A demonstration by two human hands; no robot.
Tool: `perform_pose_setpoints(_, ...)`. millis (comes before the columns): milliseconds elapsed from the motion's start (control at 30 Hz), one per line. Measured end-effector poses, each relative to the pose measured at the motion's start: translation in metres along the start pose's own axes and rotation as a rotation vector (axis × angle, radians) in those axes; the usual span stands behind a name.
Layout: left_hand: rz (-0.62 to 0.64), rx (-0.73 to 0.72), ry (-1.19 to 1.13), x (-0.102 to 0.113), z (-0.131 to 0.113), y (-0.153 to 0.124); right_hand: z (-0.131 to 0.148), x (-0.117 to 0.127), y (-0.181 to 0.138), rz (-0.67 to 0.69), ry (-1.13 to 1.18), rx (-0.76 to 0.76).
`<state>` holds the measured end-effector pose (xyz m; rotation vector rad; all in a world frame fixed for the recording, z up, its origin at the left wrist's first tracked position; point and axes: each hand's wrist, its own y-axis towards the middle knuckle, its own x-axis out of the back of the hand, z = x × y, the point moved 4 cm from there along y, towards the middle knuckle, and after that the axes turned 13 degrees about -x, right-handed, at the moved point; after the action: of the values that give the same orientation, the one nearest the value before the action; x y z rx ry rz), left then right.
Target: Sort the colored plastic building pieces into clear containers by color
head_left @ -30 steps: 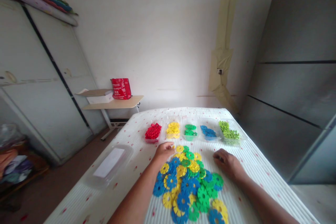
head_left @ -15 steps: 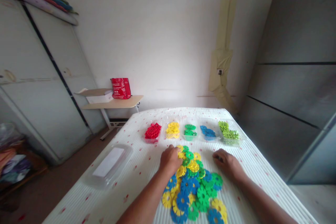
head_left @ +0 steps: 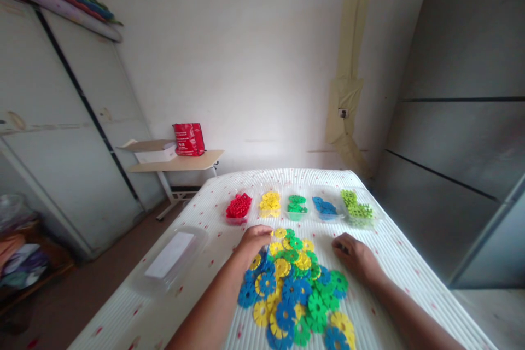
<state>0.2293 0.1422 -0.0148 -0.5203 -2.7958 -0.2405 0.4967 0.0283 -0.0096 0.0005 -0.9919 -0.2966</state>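
A loose heap of flat plastic snowflake discs (head_left: 296, 287), blue, yellow and green, lies on the white ribbed table (head_left: 394, 254) in front of me. My left hand (head_left: 253, 240) rests at the heap's far left edge with its fingers curled over the yellow discs; what they grip, if anything, is hidden. My right hand (head_left: 356, 256) lies on the table just right of the heap, fingers bent inward. Beyond the heap stand small clear tubs in a row: red discs (head_left: 239, 206), yellow discs (head_left: 270, 203), green discs (head_left: 297, 203), blue discs (head_left: 325, 206) and light-green discs (head_left: 356, 205).
A clear plastic lid or tray (head_left: 171, 256) lies on the table's left side. Behind, a small wooden side table (head_left: 176, 163) carries a red bag (head_left: 189, 139) and a box. A wardrobe stands on the left, grey panels on the right.
My left hand went right onto the heap's far edge, then drew back left and slightly forward. The right hand has stayed put.
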Motion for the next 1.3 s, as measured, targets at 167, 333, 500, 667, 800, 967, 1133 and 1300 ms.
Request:
perform_pose_setpoints(167,-0.044,0.058,-0.206,0.011,0.000,-0.002,-0.002,-0.001,0.001,-0.008,-0.007,0.003)
perform_pose_setpoints(333,-0.042,0.079,-0.221,0.011,0.004,-0.001,-0.003,-0.002,0.000,-0.005,-0.022,0.019)
perform_pose_setpoints(500,0.004,0.038,-0.101,0.006,0.003,-0.001,-0.004,-0.002,0.001,-0.005,-0.001,0.022)
perform_pose_setpoints(667,0.088,-0.069,0.070,-0.005,-0.001,0.000,-0.004,-0.003,0.001,-0.011,-0.021,0.023)
perform_pose_setpoints(800,0.128,-0.179,0.265,-0.011,-0.007,-0.004,-0.003,-0.002,0.001,-0.025,-0.023,0.031)
perform_pose_setpoints(967,0.179,-0.279,0.458,-0.013,-0.016,-0.009,-0.003,-0.002,0.001,-0.017,-0.024,0.029)
perform_pose_setpoints(1133,0.224,-0.322,0.607,-0.014,-0.021,-0.010,-0.004,-0.003,0.001,0.004,-0.030,0.021)
perform_pose_setpoints(1300,0.267,-0.328,0.732,-0.016,-0.022,-0.011,-0.004,-0.003,0.001,0.002,-0.033,0.022)
